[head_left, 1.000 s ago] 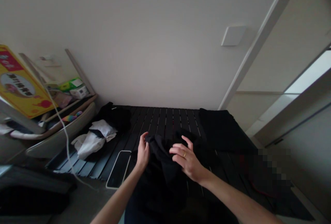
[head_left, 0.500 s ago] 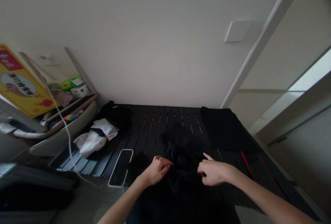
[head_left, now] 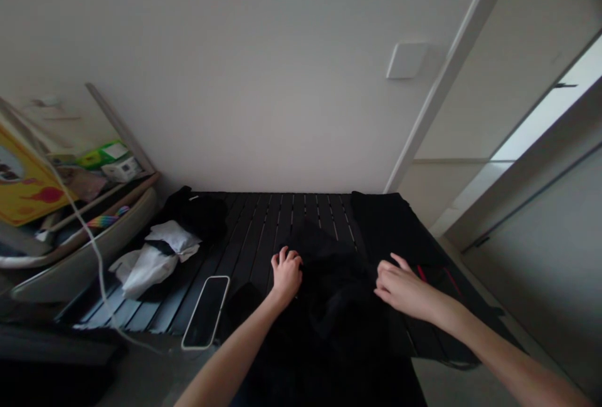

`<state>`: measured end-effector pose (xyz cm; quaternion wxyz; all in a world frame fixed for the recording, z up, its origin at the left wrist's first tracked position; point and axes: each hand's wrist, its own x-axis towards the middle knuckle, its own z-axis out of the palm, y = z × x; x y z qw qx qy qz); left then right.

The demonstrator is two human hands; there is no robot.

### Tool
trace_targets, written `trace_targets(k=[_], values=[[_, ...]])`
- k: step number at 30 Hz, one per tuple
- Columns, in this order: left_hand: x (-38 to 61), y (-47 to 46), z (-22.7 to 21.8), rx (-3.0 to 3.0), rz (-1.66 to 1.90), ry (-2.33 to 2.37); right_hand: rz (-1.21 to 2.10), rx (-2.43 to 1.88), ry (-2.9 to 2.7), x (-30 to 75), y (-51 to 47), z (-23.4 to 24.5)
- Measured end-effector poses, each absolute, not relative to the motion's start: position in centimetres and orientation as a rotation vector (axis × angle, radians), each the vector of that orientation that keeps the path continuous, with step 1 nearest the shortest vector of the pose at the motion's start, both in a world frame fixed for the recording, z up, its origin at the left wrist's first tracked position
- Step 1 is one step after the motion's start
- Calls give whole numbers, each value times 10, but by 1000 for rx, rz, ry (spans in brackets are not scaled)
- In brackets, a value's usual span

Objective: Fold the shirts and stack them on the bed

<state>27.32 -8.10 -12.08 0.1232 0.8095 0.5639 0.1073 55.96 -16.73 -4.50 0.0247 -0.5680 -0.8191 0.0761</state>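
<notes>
A black garment (head_left: 333, 288) lies in front of me on a dark slatted table (head_left: 256, 225); its kind is hard to make out in the dim light. At its left edge, my left hand (head_left: 286, 276) has its fingers bent down onto the cloth, gripping it. My right hand (head_left: 399, 285) is at the opposite edge, its fingers curled round the fabric with one finger sticking out. The cloth between the hands looks spread, while the part nearer my body merges into darkness.
A folded black cloth (head_left: 383, 225) lies at the back right, with a red-edged dark item (head_left: 437, 278) before it. To the left are a white-framed phone (head_left: 205, 313), white cloth (head_left: 150, 263) and black cloth (head_left: 202, 216). A cable (head_left: 96, 256) hangs before a filled bin (head_left: 136, 225).
My hands have moved apart and slightly away from me, with the garment's bunched middle now flatter and wider between them. The camera view has shifted to the right.
</notes>
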Motion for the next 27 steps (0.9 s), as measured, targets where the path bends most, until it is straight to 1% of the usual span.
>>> trace_targets(k=[5,7,9,11,12,15,16,18,21,24,25,27], values=[[215,-62,-92,2343,590,2090,-331,-2094,-2390,606,-153,-29],[196,-62,-80,2307,667,2253,-473,-2106,-2288,609,-140,-23],[186,-66,-72,2259,668,2377,-519,-2082,-2231,604,-125,-22],[180,-75,-72,2235,504,2408,-445,-2145,-2209,595,-108,-30],[177,-79,-73,2243,338,2342,-369,-2218,-2194,590,-101,-36],[165,-90,-79,2241,-162,1932,-140,-2447,-2097,572,-84,-56],[161,-91,-79,2221,-254,1799,-116,-2463,-2073,564,-82,-61],[155,-90,-76,2159,-323,1644,-144,-2415,-2053,542,-83,-69],[157,-76,-69,2106,-195,1738,-214,-2298,-2054,501,-99,-80],[174,-57,-70,2176,165,1887,-242,-2135,-2107,462,-123,-100],[182,-51,-74,2211,271,1851,-233,-2065,-2142,452,-130,-109],[198,-40,-88,2274,365,1703,-193,-1975,-2189,438,-139,-126]])
